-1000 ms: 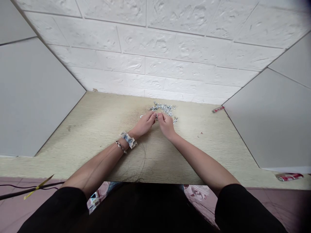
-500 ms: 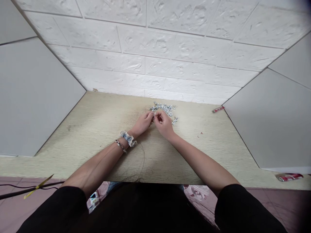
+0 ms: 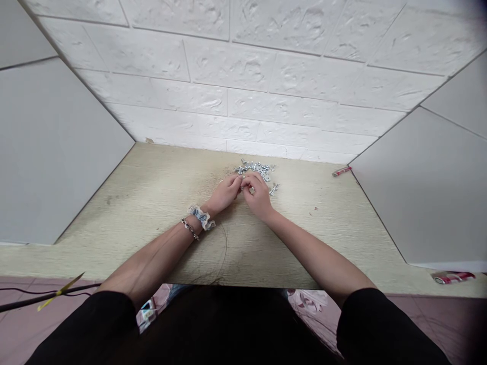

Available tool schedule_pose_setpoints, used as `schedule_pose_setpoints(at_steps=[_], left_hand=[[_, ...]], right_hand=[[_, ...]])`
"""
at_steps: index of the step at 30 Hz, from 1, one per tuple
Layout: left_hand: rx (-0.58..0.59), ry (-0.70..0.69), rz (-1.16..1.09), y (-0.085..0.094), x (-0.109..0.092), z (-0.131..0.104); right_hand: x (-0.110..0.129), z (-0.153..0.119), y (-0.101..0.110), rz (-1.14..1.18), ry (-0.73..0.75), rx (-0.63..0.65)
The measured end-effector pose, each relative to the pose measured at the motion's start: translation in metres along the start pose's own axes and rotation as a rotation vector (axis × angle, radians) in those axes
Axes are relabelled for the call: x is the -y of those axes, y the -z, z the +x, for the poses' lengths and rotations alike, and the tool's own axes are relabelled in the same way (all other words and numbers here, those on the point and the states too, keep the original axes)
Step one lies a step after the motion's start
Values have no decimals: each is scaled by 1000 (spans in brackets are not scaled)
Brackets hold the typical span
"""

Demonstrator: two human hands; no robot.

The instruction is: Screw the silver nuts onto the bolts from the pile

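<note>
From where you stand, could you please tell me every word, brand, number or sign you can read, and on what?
None can be read.
Far red-and-silver cylinder: any print too small.
Near red-and-silver cylinder: any print too blurred.
Small silvery metal bolts and washers: any markings too small.

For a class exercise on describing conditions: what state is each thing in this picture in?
Left hand: curled, pinching.
Right hand: curled, fingertips meeting the left's.
Small metal part: pinched, mostly hidden.
Hardware pile: loose, scattered.
Scrunchie: worn, bunched.
Bracelet: worn.
Far red cylinder: on its side.
Near red cylinder: on its side.
Yellow tie: around black cable, ends spread.
</note>
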State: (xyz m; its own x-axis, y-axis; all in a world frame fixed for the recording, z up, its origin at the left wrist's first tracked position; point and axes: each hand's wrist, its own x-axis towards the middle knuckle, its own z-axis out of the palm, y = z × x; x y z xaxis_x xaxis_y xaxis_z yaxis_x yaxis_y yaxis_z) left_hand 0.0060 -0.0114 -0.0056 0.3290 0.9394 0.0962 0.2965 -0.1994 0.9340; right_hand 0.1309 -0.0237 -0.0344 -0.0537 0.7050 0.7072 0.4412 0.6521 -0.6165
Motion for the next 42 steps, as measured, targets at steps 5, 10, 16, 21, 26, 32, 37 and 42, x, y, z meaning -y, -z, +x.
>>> schedule_pose_setpoints(at_steps=[5, 10, 16, 21, 26, 32, 37, 42], left_hand=[[-36, 26, -61, 1, 2, 2], [-71, 61, -169, 0, 3, 3], [-22, 3, -206, -2, 2, 0], [47, -63, -111, -3, 0, -3], [71, -79, -56, -3, 1, -3], [59, -49, -74, -3, 6, -1], [12, -16, -56, -2, 10, 0], [-39, -13, 38, 1, 9, 2]], right_hand=[[2, -1, 0, 8, -11, 34], [4, -1, 4, 28, -203, -13], [5, 3, 8, -4, -242, 54], [4, 2, 8, 73, -328, 75], [3, 2, 5, 87, -388, 35], [6, 5, 3, -3, -327, 33], [4, 5, 3, 13, -270, 94], [-2, 4, 3, 37, -236, 149]])
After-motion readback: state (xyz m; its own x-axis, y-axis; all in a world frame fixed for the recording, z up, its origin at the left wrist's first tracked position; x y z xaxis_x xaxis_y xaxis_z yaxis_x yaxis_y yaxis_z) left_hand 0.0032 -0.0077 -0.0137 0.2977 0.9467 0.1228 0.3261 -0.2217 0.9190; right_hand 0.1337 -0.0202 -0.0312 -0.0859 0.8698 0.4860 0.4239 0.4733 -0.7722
